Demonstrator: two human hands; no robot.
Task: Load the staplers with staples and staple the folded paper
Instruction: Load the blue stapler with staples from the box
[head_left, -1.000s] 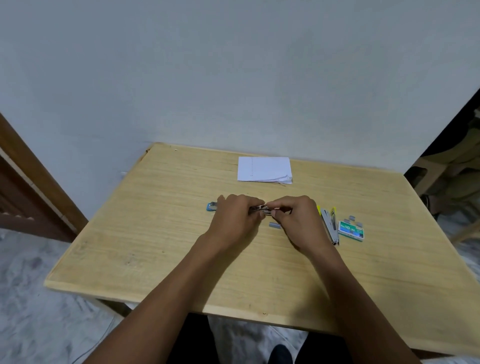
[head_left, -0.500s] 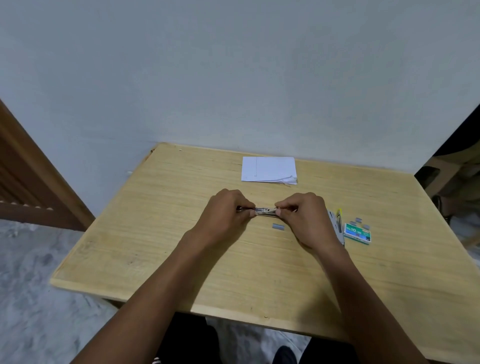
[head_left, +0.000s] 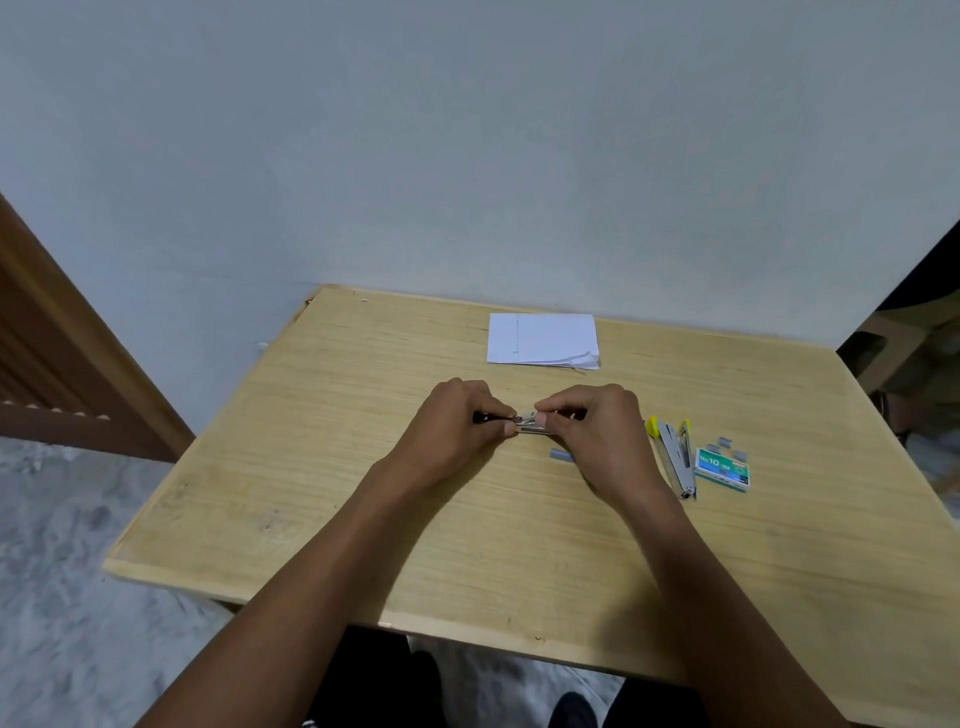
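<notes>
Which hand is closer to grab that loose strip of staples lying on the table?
The right hand. The loose grey staple strip lies just beside it on the wooden table, while the left hand sits farther away.

The light wooden surface (head_left: 467, 530) stands against a pale wall. A white folded paper (head_left: 543, 340) lies at 12 o'clock, near the far edge. A small grey strip of staples (head_left: 562, 455) lies near the middle. At 3 o'clock lies an open yellow and silver stapler (head_left: 675, 457). Just right of it is a green staple box (head_left: 722, 466), with loose grey staple bits (head_left: 725, 444) behind it.
</notes>
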